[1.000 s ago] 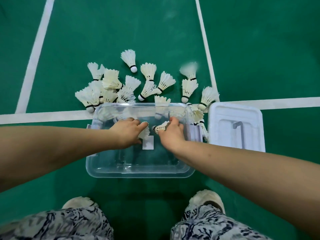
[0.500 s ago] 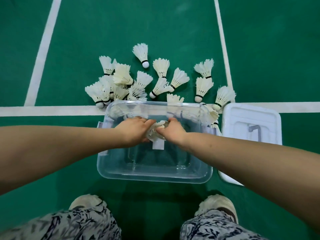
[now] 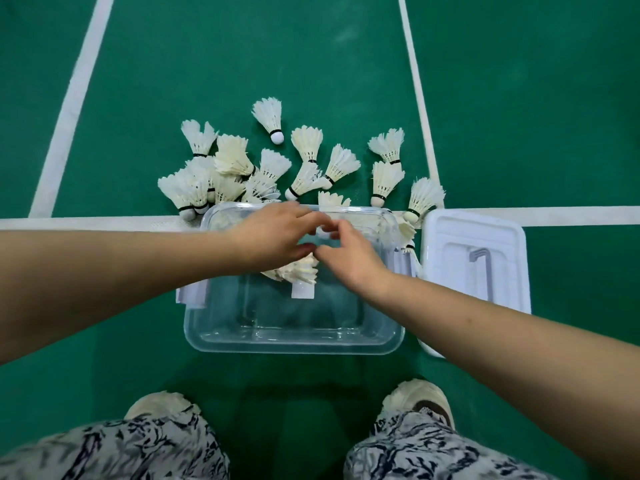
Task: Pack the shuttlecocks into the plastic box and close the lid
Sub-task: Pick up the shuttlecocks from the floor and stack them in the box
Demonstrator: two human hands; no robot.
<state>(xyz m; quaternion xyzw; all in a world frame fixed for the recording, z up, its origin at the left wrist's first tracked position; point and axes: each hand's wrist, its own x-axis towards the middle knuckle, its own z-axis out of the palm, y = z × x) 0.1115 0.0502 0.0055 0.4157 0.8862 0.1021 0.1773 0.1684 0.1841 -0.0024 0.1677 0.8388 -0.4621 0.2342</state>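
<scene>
1. Box (image 3: 294, 336): clear, open, on the court. Both hands meet over its far half.
2. L hand (image 3: 273, 237): fingers curled, a shuttle (image 3: 299, 270) under the palm, feathers fanning toward the near side. Looks held, but grip is partly hidden.
3. R hand (image 3: 349, 258): fingertips pinched near a small white blur, prob. a cork. Can't tell if it grips.
4. Pile (image 3: 242, 171): most shuttles lie just beyond the box's far rim, a few at its far-right corner.
5. Lid (image 3: 446, 268): just right of the box, touching or nearly.
6. To do well: lay shuttles flat, corks one way, nest cones. Don't crush feathers. Fill from one wall across & keep rim clear for the lid.
</scene>
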